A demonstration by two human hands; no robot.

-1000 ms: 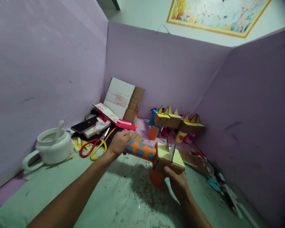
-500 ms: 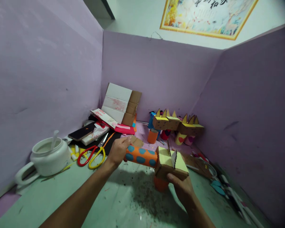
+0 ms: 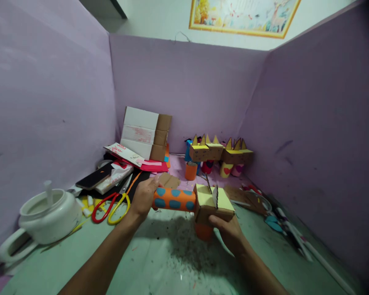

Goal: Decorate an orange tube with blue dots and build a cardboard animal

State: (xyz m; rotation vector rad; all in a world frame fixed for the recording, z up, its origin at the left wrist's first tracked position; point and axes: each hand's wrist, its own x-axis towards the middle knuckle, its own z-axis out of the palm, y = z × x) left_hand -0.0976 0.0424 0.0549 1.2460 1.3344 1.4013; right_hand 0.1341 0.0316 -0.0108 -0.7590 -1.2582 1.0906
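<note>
My left hand is wrapped round the left end of an orange tube with blue spots. The tube lies level, its right end against a cardboard box with a yellow top. Two pointed cardboard pieces stand up from that top. My right hand grips the box at its lower right, thumb on the front face and the other fingers hidden behind. Under the box shows a plain orange tube. Dark specks lie on the green table below.
At left are a white teapot, scissors, a phone and folded cardboard. Spiked cardboard figures and an orange tube stand at the back. Pens lie at right.
The view has shifted a little, so most things sit further left in the picture. Both hands keep the same hold on the spotted tube and the box.
</note>
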